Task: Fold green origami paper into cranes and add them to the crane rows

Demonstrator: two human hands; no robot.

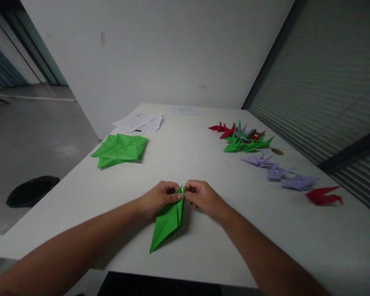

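A green folded origami paper [168, 224] lies at the front middle of the white table, a long pointed shape with its lower tip toward me. My left hand [164, 198] pinches its upper left side, thumb on top. At the upper right tip, my right hand [201, 198] grips a narrow flap between thumb and fingers. The two hands almost meet at the paper's upper end, where a small gap separates two points. Fingertips hide part of the folds there.
Creased green sheets [121, 148] are stacked at the left, before some printed papers [138, 122]. Red, green and purple paper cranes [243, 137] crowd the back right; purple cranes [277, 172] and a red crane [323, 196] trail nearer. A black-lined bin [32, 191] stands left of the table [185, 156].
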